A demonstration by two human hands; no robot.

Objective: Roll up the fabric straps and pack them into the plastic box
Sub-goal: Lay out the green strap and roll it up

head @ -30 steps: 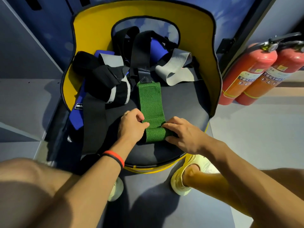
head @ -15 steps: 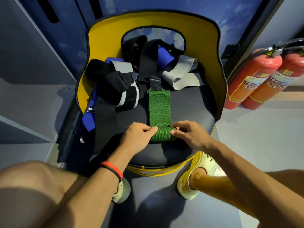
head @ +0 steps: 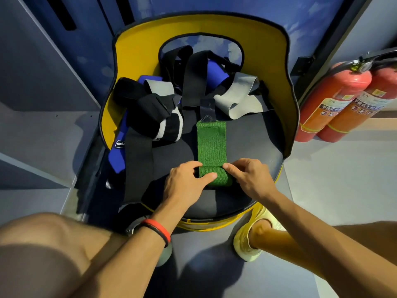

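Green strap [head: 211, 145]: laid flat along the middle of the frame on the dark seat [head: 255, 147] of a chair. Its near end is wound into a short roll at frame centre; the unrolled length runs away toward the top of the frame and ends at a dark tab.

Left hand [head: 184, 183]: placed at the left end of the roll. The grip is closed on the green strap, with the thumb laid across the top of the roll and the fingers curled against its end. A red and black wristband [head: 160, 230] is worn on this wrist.

Right hand [head: 249, 179]: placed at the right end of the roll. The grip is likewise closed on the green strap, a fingertip being set on the upper edge of the roll.

Loose straps: heaped at the back of the seat, in the upper middle of the frame. A black and white bundle [head: 163, 123] is seen left of the green strap, a grey strap [head: 238, 97] upper right of it, and a black strap [head: 138, 164] and a blue strap [head: 117, 157] are draped over the left edge of the seat.

Yellow backrest [head: 137, 46]: curved round the heap, with an oval opening at the top.

Two red fire extinguishers [head: 335, 104]: stood side by side, touching, at the right edge of the frame on the grey floor [head: 335, 181].

A pale shoe [head: 247, 246] is seen at lower right, below the seat.
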